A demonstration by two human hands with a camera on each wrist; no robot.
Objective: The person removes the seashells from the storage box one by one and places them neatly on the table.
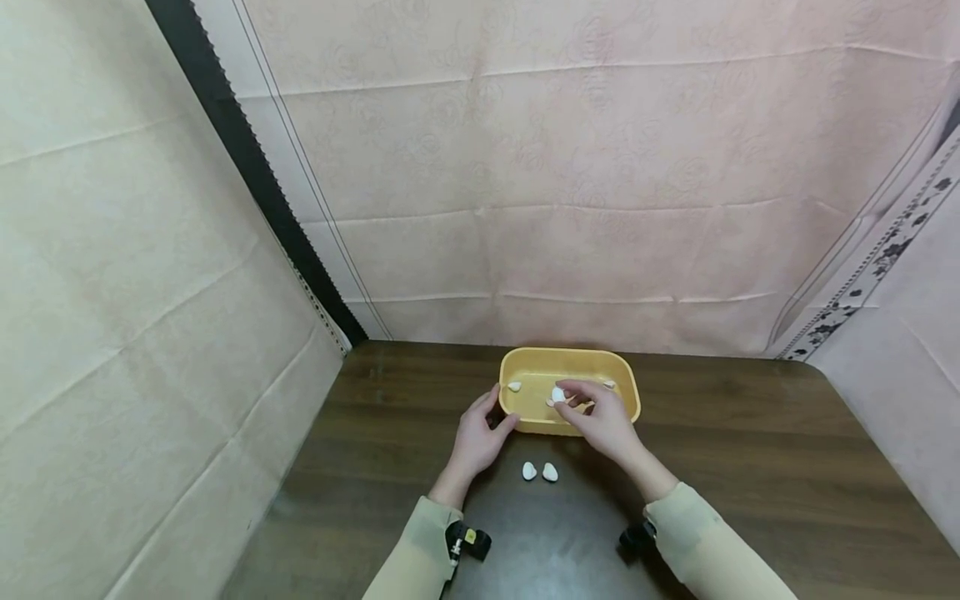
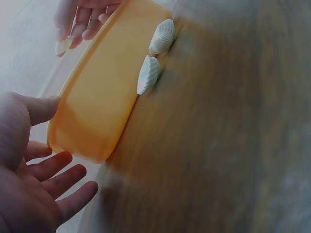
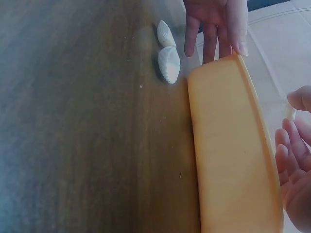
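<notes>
A yellow plastic basin (image 1: 532,367) sits on the table. My left hand (image 1: 478,433) holds its left end, thumb against the rim (image 2: 56,109), with the other fingers loosely spread outside the corner. Above the basin, my right hand (image 1: 603,417) pinches a white seashell (image 1: 558,394) between thumb and fingertips. Inside the basin lie a shell (image 1: 514,387) at the left and another shell (image 1: 610,384) at the right, partly behind my right hand. A bit of white (image 1: 551,402) shows under the pinched shell. Two ribbed shells (image 3: 169,64) lie side by side on the table before the basin.
The dark wooden table (image 1: 712,467) stretches to both sides of the basin. Patterned pale cloth (image 1: 600,183) hangs behind its back edge, with more pale cloth (image 1: 150,333) at the left. A black camera (image 1: 476,543) is strapped at the left wrist.
</notes>
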